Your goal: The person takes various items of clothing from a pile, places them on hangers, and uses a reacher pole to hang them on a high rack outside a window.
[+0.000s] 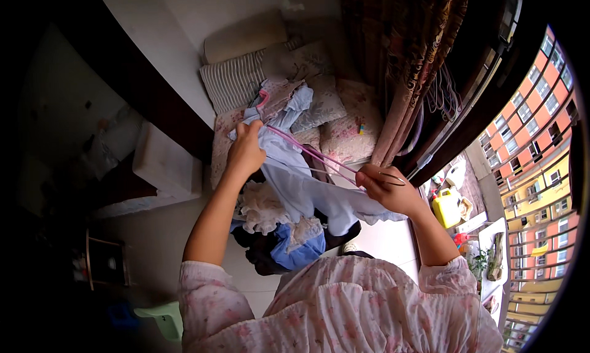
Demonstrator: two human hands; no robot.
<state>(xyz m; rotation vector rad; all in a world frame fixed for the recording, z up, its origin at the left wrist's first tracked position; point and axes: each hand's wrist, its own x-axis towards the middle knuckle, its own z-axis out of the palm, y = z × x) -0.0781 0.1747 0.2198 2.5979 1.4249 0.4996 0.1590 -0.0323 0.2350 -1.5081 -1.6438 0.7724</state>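
A pale blue garment (307, 190) hangs spread between my two hands. My left hand (247, 149) is closed on its far left end, beside one end of a pink clothes hanger (307, 149). My right hand (390, 190) grips the hanger toward its hook, and a thin metal hook loop shows past the fingers. White hanger lines run next to the pink ones; I cannot tell if they belong to a second hanger. Below the garment lies a heap of clothes with a cream ruffled piece (261, 205), a blue piece (298, 247) and dark cloth.
Ahead is a floral-covered seat (350, 138) with cushions and more clothes (286, 101) on hangers. Brown curtains (405, 76) and a bunch of hangers (444, 95) hang at right, near a barred window. A yellow jug (447, 208) stands there. A green plastic stool (163, 319) is lower left.
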